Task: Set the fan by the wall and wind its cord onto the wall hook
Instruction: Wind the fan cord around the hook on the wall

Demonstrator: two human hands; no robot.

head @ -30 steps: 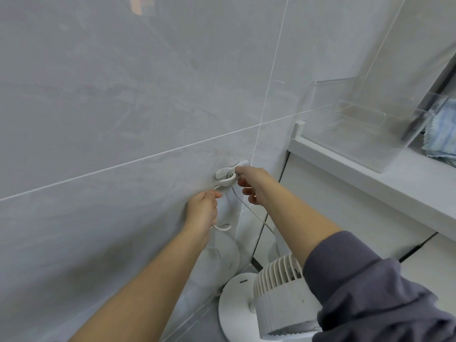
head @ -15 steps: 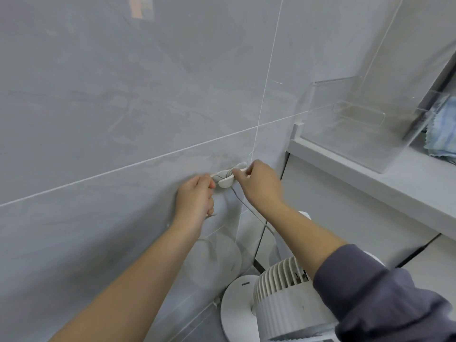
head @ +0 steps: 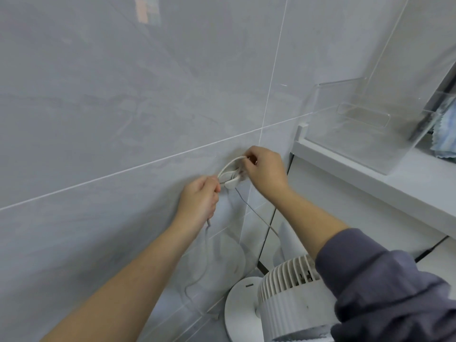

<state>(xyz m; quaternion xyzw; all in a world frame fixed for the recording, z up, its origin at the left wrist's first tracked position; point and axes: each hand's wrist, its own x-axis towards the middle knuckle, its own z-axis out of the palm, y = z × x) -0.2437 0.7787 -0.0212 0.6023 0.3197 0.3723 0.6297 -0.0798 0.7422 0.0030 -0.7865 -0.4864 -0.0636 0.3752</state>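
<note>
A small white fan (head: pixel 288 302) stands on its round base at the foot of the grey tiled wall, lower right, partly behind my right sleeve. A white hook (head: pixel 232 184) sticks out of the wall between my hands. The white cord (head: pixel 228 166) arcs over the hook. My right hand (head: pixel 265 166) pinches the cord's upper end just right of the hook. My left hand (head: pixel 201 198) grips the cord just left of and below the hook, and a loose length hangs from it toward the floor. A thin strand drops from the hook to the fan.
A white ledge (head: pixel 385 183) juts from the wall at the right and carries a clear acrylic box (head: pixel 365 124). A blue cloth (head: pixel 444 137) lies at the far right edge. A white cabinet face sits under the ledge.
My right hand has risen above the hook, pulling a loop of cord up over it. My left hand has shifted slightly down and left, and a loose length of cord now shows hanging below it.
</note>
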